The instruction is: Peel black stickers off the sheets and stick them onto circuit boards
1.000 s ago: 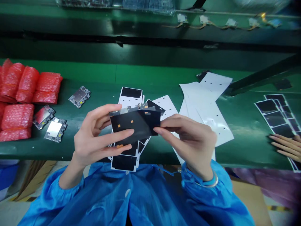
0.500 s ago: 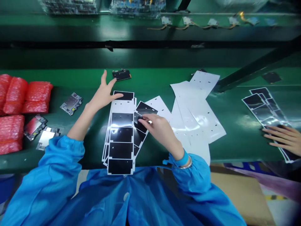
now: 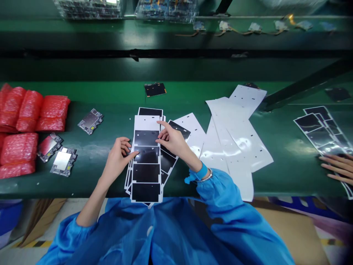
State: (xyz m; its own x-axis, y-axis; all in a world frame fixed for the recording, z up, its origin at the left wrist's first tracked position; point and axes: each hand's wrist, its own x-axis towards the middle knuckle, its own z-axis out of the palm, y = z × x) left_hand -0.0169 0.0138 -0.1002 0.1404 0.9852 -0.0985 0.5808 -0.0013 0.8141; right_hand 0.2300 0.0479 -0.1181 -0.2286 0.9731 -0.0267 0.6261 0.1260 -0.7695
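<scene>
Left hand [image 3: 119, 154] has moved down beside the panelled sheet [image 3: 146, 173], right hand [image 3: 172, 140] opposite; whether either grips, I can't tell. Co-worker's hand [image 3: 344, 168], cut off, lies over the green bench [image 3: 86, 162].

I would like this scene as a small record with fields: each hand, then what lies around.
Left hand: thumb at the left edge of a long white sheet with black rectangular panels
Right hand: at the same sheet's right edge; grip unclear
Beyond the sheet: flat black rectangular board
Left: three flat metallic-grey circuit boards; red bubble-wrap bundles
Right: overlapping glossy white sheets
Far right: another person's hand, by similar black-panelled sheets
</scene>
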